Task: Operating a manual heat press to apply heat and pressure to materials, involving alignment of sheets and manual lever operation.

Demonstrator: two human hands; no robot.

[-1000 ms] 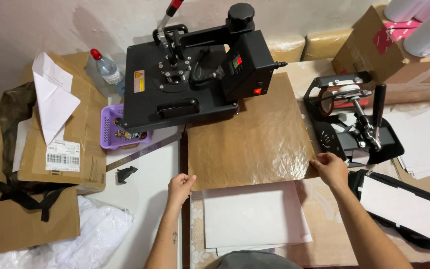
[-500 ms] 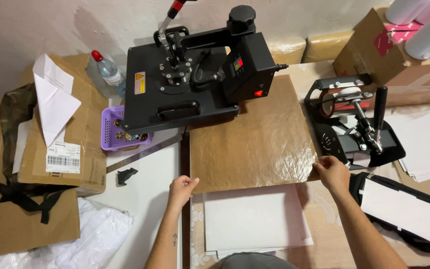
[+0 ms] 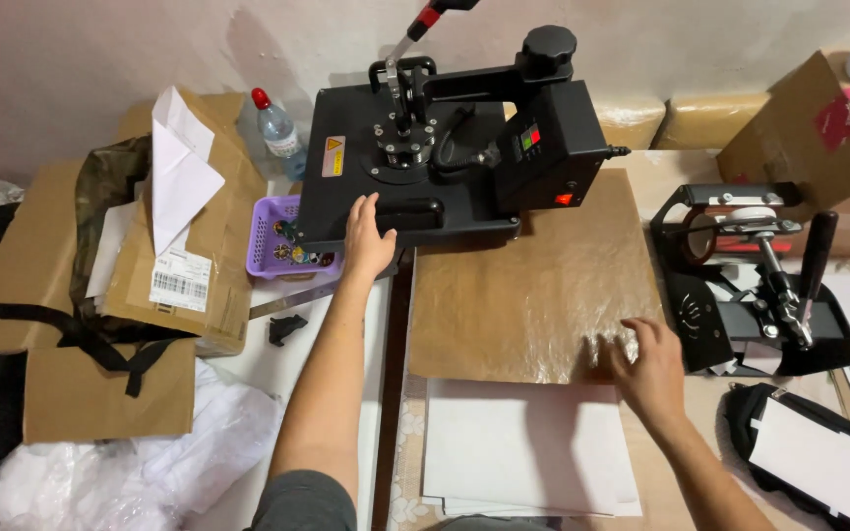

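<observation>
My left hand point(image 3: 368, 239) lies flat, fingers spread, on the front edge of the black heat press point(image 3: 445, 162), which sits at the back middle of the table against the wall; the hand presses on it and grips nothing that I can see. The press's upper plate is swung off to the left, and its red-tipped handle point(image 3: 432, 14) is cut off by the top of the frame. Whatever lies under that plate is hidden from me. My right hand point(image 3: 647, 366) rests open, fingertips down, on the near right corner of the brown sheet point(image 3: 533, 280) that spreads from under the press toward me; I cannot tell whether it pinches the edge or only touches it. Just in front of the brown sheet lies a stack of white paper point(image 3: 528, 447), its near edge cut off at the bottom. A dark gap point(image 3: 393, 393) runs between the two table surfaces beside my left forearm. To the left, a small purple basket point(image 3: 273, 241) of bits too small to make out sits touching the press, with a clear bottle point(image 3: 274, 131) behind it and a cardboard box point(image 3: 164, 231) further out. To the right, a black mug press point(image 3: 755, 280) stands just beside the brown sheet's edge, leaving little free space there; open room lies mainly over the white paper.
</observation>
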